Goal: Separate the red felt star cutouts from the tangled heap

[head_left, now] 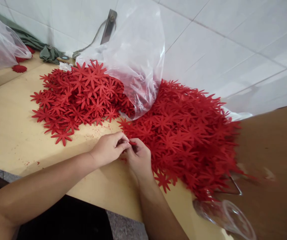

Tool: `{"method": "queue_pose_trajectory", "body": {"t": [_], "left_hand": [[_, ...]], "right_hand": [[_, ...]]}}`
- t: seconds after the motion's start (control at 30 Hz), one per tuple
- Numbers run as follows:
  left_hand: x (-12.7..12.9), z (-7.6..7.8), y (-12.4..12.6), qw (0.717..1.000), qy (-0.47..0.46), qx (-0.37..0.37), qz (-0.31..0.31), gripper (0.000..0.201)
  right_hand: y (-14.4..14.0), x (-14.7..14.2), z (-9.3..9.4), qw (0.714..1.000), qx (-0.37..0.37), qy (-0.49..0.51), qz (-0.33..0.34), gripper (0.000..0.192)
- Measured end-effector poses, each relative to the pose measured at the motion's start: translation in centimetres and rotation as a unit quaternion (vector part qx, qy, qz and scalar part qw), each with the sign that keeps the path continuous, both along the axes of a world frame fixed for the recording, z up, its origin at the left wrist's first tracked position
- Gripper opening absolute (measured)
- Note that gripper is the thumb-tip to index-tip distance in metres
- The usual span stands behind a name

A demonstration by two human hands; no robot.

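My left hand [109,148] and my right hand [140,155] meet above the front part of the wooden table. Between their pinched fingertips is a small red piece [132,143], mostly covered by the fingers, so its full shape does not show. Its colour matches the red flower-shaped cutouts around it. A heap of these flower cutouts [90,80] lies beyond my left hand. Another, larger pile of red flower cutouts [183,130] spreads just to the right of my right hand.
A clear plastic bag [143,60] stands between the piles against the tiled wall [216,50]. A transparent plastic container [223,213] lies at the lower right, by a brown wooden panel [273,160]. Green cloth [49,53] and another plastic bag [3,40] are at the far left.
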State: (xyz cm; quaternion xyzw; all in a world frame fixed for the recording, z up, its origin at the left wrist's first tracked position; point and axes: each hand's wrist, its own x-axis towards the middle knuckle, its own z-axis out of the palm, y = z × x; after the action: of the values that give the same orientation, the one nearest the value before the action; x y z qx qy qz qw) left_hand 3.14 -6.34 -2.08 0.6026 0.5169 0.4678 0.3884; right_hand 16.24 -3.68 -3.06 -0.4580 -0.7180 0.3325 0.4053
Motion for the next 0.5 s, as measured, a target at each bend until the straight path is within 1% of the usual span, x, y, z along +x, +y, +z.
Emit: {"method": "queue_pose_trajectory", "body": {"t": [0.13,0.2,0.27,0.33,0.4,0.47,0.5], "left_hand": [[0.0,0.1,-0.1,0.999,-0.039,-0.006,-0.027,0.014],[-0.2,0.2,-0.2,0.997,-0.058,-0.003,-0.054,0.018],[-0.3,0.4,-0.1,0.995,-0.082,0.002,-0.064,0.021],[-0.5,0.5,0.1,0.995,-0.094,0.016,-0.034,0.019],[-0.7,0.4,0.5,0.995,-0.085,0.043,0.021,0.017],[-0.9,0.2,0.8,0.994,-0.055,0.064,0.063,0.023],[-0.9,0.0,0.9,0.995,-0.042,0.064,0.069,0.027]], "right_hand": [[-0.2,0.5,0.5,0.999,-0.008,0.018,0.039,0.012],[-0.3,0.7,0.7,0.998,-0.023,0.03,0.057,0.014],[-0.3,0.9,0.9,0.996,-0.043,0.045,0.067,0.014],[-0.2,1.0,1.0,0.994,-0.056,0.066,0.062,0.013],[0.0,1.1,0.9,0.994,-0.055,0.088,0.043,0.013],[0.2,1.3,0.7,0.994,-0.05,0.101,0.017,0.013],[0.3,1.4,0.7,0.994,-0.049,0.099,0.005,0.013]]}}
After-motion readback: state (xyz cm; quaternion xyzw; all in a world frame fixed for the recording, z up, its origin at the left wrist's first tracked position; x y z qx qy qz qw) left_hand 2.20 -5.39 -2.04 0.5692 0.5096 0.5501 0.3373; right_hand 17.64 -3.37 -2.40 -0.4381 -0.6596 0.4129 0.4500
